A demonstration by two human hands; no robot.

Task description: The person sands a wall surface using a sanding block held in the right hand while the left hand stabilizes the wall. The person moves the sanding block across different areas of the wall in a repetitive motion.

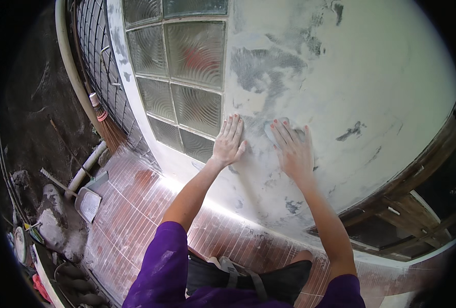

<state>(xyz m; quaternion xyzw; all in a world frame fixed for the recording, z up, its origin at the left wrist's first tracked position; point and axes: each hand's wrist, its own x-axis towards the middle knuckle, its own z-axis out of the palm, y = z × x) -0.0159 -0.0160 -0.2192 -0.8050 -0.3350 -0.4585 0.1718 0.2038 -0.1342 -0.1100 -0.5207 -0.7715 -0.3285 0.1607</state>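
My left hand (pixel 229 141) lies flat on the patchy white and grey wall (pixel 366 84), at the edge of the glass block window (pixel 197 57), its fingers nearly together and nothing visible in it. To its right, my right hand (pixel 294 152) presses a thin, pale grey pad or sheet (pixel 270 133) against the wall; the palm hides most of it, so its kind cannot be told. White dust coats both hands. Dark grey patches show on the wall around and above them.
Dusty red floor tiles (pixel 124 204) run along the wall's foot. At the left are a broom (pixel 110 129), a dustpan (pixel 88 204), rocks (pixel 52 223) and a dark metal grille (pixel 97 50). A wooden frame (pixel 401 219) stands at the lower right.
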